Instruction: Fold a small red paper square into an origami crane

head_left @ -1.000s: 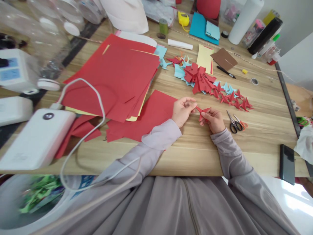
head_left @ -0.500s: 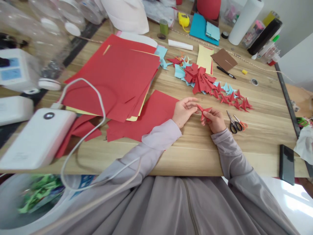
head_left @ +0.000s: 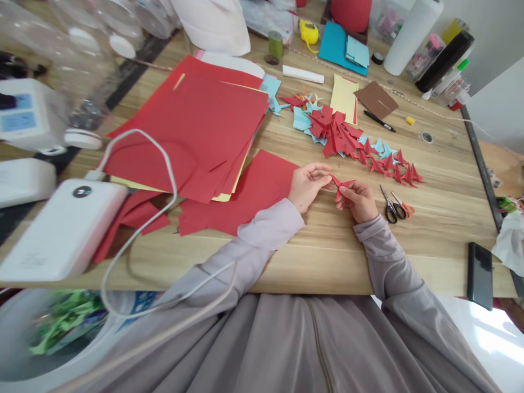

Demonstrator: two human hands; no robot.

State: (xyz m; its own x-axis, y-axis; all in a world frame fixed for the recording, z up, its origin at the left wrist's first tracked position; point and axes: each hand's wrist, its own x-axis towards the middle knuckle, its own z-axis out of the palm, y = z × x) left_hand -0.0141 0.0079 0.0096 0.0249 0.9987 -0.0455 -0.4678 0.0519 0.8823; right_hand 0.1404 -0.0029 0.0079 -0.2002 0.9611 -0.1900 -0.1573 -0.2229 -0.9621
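Note:
Both my hands meet over the wooden table (head_left: 327, 256) on a small folded red paper crane (head_left: 340, 186). My left hand (head_left: 306, 184) pinches its left tip with closed fingers. My right hand (head_left: 358, 200) grips its body from below, fingers curled round it. Just beyond lies a row of finished red and light blue paper cranes (head_left: 347, 143). A single red sheet (head_left: 249, 194) lies under my left wrist.
A big stack of red paper sheets (head_left: 192, 125) covers the table's left middle. Scissors (head_left: 392, 206) lie right of my right hand. A white power bank (head_left: 61, 229) with a cable sits front left, a black phone (head_left: 480, 273) front right. Bottles, a pen and paper scraps line the far edge.
The hands have stayed almost still; the fingers shifted slightly on the red crane. The view has drifted a little.

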